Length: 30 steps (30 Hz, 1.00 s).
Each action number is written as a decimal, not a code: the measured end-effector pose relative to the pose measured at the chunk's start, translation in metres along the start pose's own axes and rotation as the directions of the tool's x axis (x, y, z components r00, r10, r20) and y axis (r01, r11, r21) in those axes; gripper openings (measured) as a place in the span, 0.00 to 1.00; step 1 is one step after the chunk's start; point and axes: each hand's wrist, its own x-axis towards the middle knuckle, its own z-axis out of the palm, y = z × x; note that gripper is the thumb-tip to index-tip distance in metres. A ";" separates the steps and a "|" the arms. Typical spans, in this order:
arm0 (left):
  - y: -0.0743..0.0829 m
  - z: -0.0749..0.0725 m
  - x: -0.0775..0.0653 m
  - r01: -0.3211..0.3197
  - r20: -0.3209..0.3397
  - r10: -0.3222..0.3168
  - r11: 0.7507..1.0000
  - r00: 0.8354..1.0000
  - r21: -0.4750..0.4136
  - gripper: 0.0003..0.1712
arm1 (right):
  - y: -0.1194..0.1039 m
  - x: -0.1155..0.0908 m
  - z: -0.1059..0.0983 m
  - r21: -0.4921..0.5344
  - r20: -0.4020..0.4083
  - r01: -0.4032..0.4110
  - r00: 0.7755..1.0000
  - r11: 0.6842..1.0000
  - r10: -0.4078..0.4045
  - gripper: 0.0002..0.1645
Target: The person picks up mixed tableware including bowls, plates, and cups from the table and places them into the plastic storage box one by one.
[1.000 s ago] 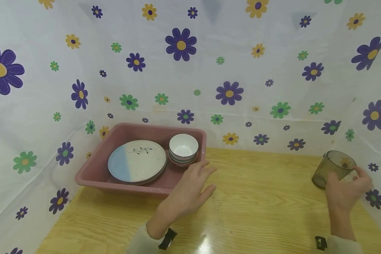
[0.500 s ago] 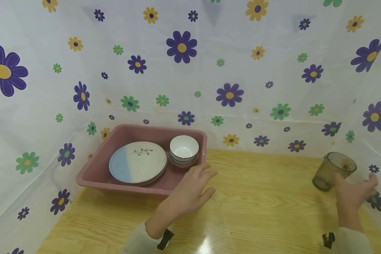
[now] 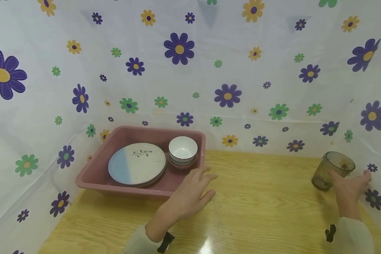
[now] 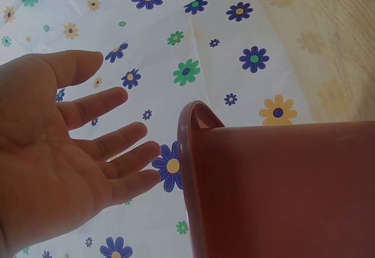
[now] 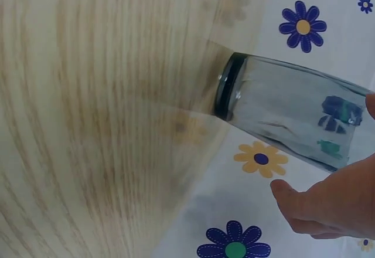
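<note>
A smoky transparent drinking glass [image 3: 323,172] stands upright at the far right of the table. My right hand [image 3: 350,192] is just in front of it, thumb and fingers spread apart. In the right wrist view the thumb is clear of the glass [image 5: 287,102], while a fingertip shows near its rim. My left hand [image 3: 188,194] hovers by the near right corner of a pink plastic basin [image 3: 139,191]. The left wrist view shows that hand [image 4: 53,152] with its palm bare and fingers extended beside the basin wall [image 4: 281,187].
Inside the basin lie stacked plates [image 3: 138,164], the top one blue and cream, and stacked bowls [image 3: 183,148] with a white one uppermost. The wooden table [image 3: 257,197] is bounded at the back and sides by a flower-patterned sheet [image 3: 209,77].
My right hand has let go of the glass and moved slightly back from it; the glass stays where it stood. My left hand has hardly moved.
</note>
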 end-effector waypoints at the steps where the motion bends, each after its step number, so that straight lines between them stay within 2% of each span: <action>1: 0.000 0.000 0.000 -0.002 -0.001 0.002 1.000 1.000 0.001 0.22 | 0.000 0.002 0.000 -0.010 0.006 -0.003 1.000 1.000 0.003 0.64; 6: 0.000 0.002 -0.002 0.009 0.013 -0.009 1.000 1.000 -0.005 0.22 | 0.000 0.006 0.001 -0.050 0.081 -0.017 0.997 0.999 0.021 0.67; 12: 0.000 0.004 -0.004 0.037 0.016 -0.037 0.999 0.999 -0.025 0.22 | 0.001 0.009 0.005 -0.023 0.148 -0.010 0.989 1.000 0.014 0.67; 22: -0.001 0.007 -0.007 0.056 0.032 -0.055 0.998 0.998 -0.035 0.22 | 0.006 0.012 0.011 -0.006 0.095 -0.004 0.995 1.000 0.004 0.63; 30: -0.001 0.005 -0.008 0.085 0.055 -0.083 0.996 0.995 -0.037 0.22 | 0.007 0.013 0.013 -0.003 0.087 -0.023 0.996 1.000 0.023 0.64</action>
